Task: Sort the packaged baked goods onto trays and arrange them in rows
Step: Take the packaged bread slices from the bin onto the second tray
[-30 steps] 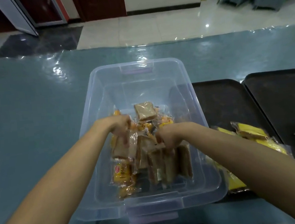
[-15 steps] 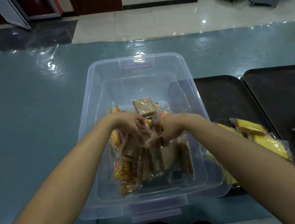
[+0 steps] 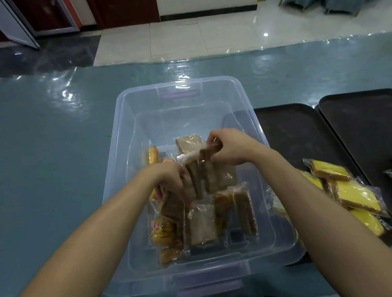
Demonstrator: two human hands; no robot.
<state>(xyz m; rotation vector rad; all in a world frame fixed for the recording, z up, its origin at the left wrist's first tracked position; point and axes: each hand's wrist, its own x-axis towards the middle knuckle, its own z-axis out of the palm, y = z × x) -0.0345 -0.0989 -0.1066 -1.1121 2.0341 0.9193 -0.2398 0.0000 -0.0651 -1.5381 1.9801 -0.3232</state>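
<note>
Clear-wrapped brown bread slices (image 3: 199, 181), bunched: pinched at the top by the curled fingers of the right hand (image 3: 231, 146), clasped lower down by the left hand (image 3: 170, 181). They are contained in a translucent rectangular plastic bin (image 3: 127, 130) with further packets. Clear-wrapped yellow sponge slices (image 3: 350, 191) are laid on a black rectangular tray (image 3: 291, 135) just beside it.

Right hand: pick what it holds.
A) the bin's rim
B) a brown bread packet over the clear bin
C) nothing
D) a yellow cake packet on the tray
B: the right hand pinches a brown bread packet over the clear bin.
</note>
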